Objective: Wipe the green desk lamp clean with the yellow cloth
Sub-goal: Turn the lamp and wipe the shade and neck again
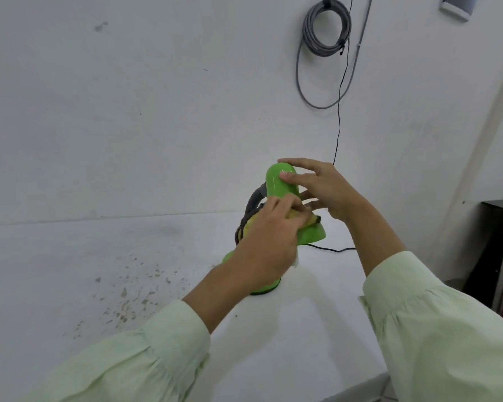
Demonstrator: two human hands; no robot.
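The green desk lamp (277,183) stands on the white table, its rounded shade tilted down to the right and its grey flexible neck at the left. My right hand (321,188) grips the top of the shade, thumb and fingers around it. My left hand (266,242) presses the yellow cloth (397,218) against the lower part of the shade. Only small bits of cloth show past the fingers. The round green base is mostly hidden behind my left hand.
The white table (128,256) carries brownish specks at the left. A black cord (338,134) runs from the lamp up the wall, beside a coiled grey cable (325,27). A dark cabinet (494,245) stands at the right.
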